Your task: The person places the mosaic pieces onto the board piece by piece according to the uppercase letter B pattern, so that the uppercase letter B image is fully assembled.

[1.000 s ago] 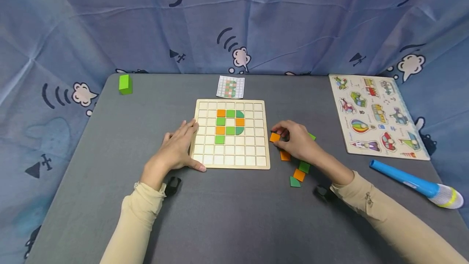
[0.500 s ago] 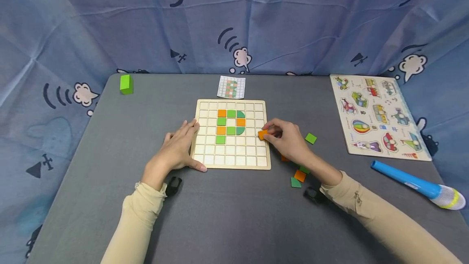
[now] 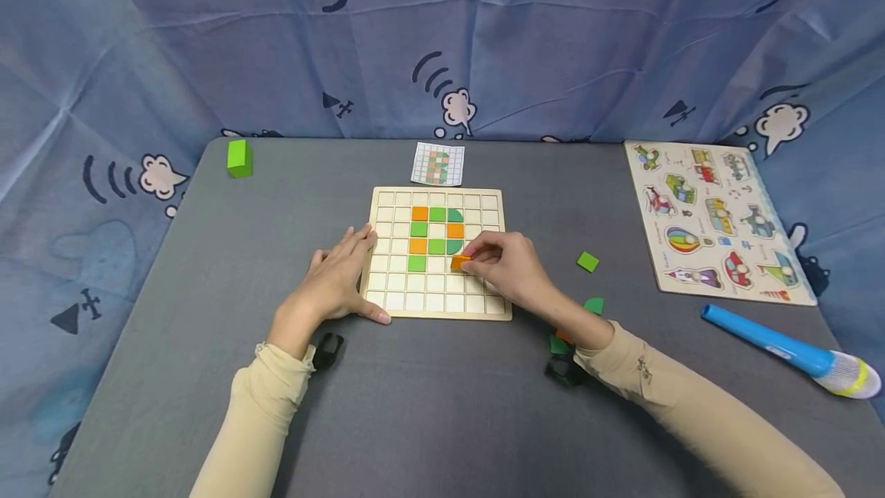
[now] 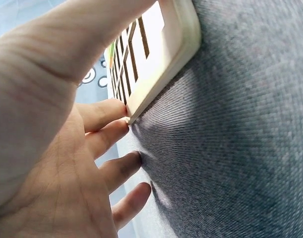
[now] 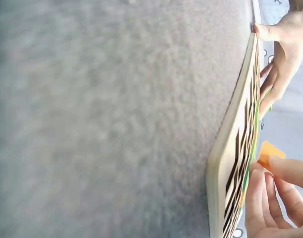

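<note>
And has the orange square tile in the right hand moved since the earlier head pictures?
Yes, leftward: the orange square tile has gone from right of the pale wooden grid board to over its cells.

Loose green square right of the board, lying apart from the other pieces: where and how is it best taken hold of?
Probably by two opposite edges of the green square, pinched from above by the right hand, the nearer of the hands, once free of the orange tile. It lies flat and looks thin; no other piece touches it, leaving room for fingertips.
</note>
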A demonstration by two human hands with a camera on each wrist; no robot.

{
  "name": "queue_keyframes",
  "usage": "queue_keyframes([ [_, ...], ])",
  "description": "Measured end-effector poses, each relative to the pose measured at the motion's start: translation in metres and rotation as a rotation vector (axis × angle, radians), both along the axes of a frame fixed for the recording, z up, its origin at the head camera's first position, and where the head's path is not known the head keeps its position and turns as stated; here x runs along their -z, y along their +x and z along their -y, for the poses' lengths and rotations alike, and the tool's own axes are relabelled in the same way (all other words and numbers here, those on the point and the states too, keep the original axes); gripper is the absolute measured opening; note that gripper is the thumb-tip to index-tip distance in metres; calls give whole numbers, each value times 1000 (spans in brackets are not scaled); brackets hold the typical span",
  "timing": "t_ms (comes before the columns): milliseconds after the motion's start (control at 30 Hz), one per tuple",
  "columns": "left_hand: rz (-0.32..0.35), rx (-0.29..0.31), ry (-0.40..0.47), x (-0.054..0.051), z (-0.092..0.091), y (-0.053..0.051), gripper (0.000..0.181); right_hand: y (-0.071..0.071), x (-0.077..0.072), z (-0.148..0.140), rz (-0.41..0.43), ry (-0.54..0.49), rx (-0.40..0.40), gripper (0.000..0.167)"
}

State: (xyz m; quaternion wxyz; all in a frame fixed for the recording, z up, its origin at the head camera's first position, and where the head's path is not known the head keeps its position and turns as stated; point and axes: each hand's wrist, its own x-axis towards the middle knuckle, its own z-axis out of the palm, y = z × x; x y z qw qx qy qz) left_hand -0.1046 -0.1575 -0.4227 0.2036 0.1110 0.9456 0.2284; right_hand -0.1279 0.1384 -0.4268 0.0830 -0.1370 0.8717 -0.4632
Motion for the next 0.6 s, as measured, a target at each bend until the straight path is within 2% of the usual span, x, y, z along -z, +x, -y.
queue_keyframes([
  [267, 2, -5, -1, -2, 0, 0, 141, -2, 2, 19, 22, -31, 6, 12],
  [600, -1, -5, -5, 0, 0, 0, 141, -4, 1, 37, 19, -13, -43, 6],
])
